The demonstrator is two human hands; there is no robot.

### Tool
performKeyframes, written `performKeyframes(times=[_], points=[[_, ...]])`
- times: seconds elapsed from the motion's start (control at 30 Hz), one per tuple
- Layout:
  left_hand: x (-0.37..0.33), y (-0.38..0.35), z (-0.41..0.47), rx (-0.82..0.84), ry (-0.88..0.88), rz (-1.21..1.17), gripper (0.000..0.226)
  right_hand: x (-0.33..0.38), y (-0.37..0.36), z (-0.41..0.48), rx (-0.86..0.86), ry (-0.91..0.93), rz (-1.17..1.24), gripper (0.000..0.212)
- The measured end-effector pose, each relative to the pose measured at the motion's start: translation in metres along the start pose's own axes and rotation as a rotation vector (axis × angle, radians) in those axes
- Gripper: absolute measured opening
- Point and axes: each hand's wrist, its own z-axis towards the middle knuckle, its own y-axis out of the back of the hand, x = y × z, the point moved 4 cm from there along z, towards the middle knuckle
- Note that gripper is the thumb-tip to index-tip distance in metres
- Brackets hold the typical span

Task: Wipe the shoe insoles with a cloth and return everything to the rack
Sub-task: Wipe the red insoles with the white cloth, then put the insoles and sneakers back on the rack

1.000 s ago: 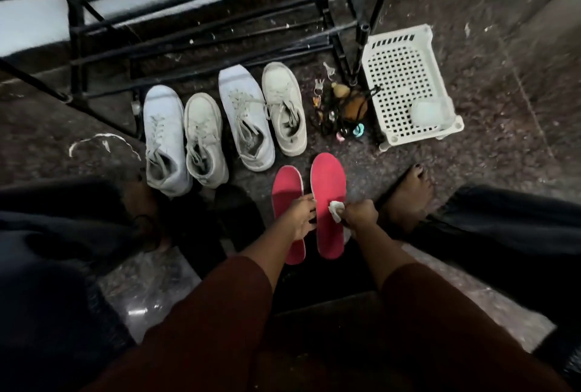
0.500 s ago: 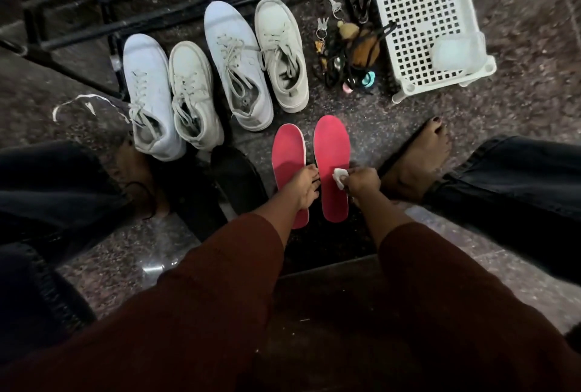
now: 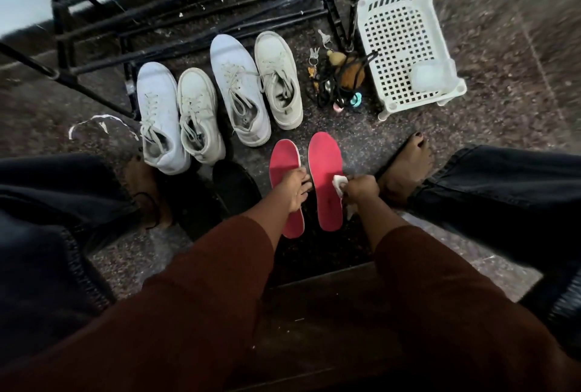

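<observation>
I see the left insole (image 3: 284, 157) and right insole (image 3: 325, 155), both red, side by side on the floor (image 3: 518, 102). Their long axes run away from the person, toes toward four white shoes (image 3: 239, 89) and the black rack (image 3: 201, 23). The left hand (image 3: 297, 187) presses the left one, fingers straight and loosely spread. The right hand (image 3: 361, 188) pinches a white cloth (image 3: 339, 182) against the right one. Open floor lies to the right, short of a white basket (image 3: 405, 39).
</observation>
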Motion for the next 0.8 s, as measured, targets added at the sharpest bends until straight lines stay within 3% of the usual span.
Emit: performKeyframes(times=[0.1,0.2,0.27,0.47,0.57,0.63,0.8], points=[[-0.023,-0.01,-0.015,0.01,-0.083,0.066,0.031,0.009,0.013,0.0,0.009,-0.013,0.206,0.027],[-0.054,-0.031,-0.028,0.017,-0.164,0.197,0.026,0.022,0.036,-0.005,0.032,-0.057,0.676,0.005],[-0.075,-0.052,-0.033,0.01,-0.23,0.301,0.02,0.028,0.059,-0.002,0.007,-0.035,0.772,0.012],[-0.127,-0.128,-0.028,0.067,-0.384,0.474,0.03,0.029,0.149,0.034,-0.166,0.01,0.674,0.026],[-0.142,-0.16,-0.016,0.079,-0.433,0.544,0.031,0.027,0.187,0.06,-0.407,0.004,0.582,0.005],[-0.15,-0.177,-0.009,0.08,-0.455,0.608,0.031,0.027,0.206,0.075,-0.522,-0.009,0.502,0.019],[-0.16,-0.206,0.007,0.121,-0.463,0.673,0.034,0.036,0.243,0.102,-0.561,0.059,0.311,0.027]])
